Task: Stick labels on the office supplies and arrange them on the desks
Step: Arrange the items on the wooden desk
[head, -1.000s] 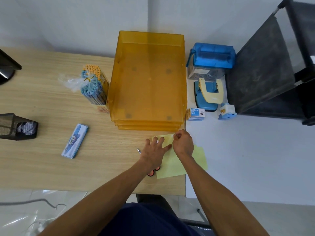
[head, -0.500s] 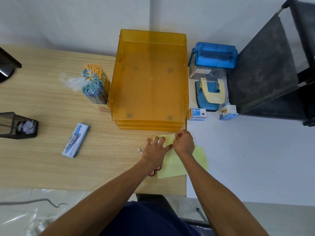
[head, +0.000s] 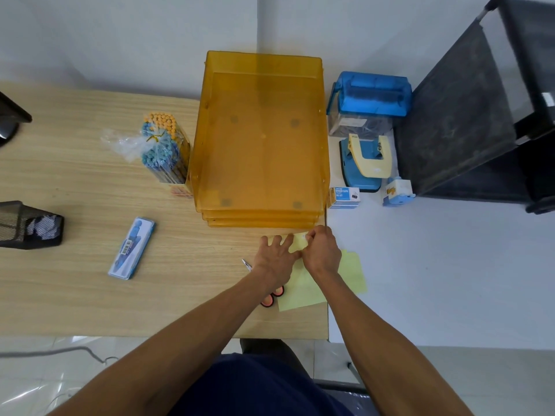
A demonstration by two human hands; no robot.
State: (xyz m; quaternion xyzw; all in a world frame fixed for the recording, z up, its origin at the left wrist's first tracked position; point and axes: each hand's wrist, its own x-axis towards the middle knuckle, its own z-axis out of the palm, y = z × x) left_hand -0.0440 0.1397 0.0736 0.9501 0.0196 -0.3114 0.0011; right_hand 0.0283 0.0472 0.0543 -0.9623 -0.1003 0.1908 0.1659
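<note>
A person's left hand (head: 274, 256) lies flat with fingers spread, pressing a yellow sheet (head: 351, 273) down at the near right corner of a wooden desk (head: 75, 175). The right hand (head: 321, 250), fingers curled, pinches the sheet's far edge just in front of a stack of orange trays (head: 261, 139) (whether a label has lifted there is too small to tell). The sheet straddles the seam between the wooden desk and a white desk (head: 450, 265) on the right.

Scissors (head: 271, 297) lie partly under the left wrist, their red handles touching the sheet's near left corner. Left of the trays, and just beside them, stands a bundle of pencils (head: 165, 151) in clear wrap. A blue case (head: 131, 248) lies nearer the desk's front, and a black mesh holder (head: 27, 225) sits at the left edge.

On the white desk, a box of binder clips (head: 345, 197) rests against the trays' right side. A hole punch (head: 365, 163) and a blue-lidded box (head: 369, 100) stand behind it, next to a black shelf (head: 480, 115).
</note>
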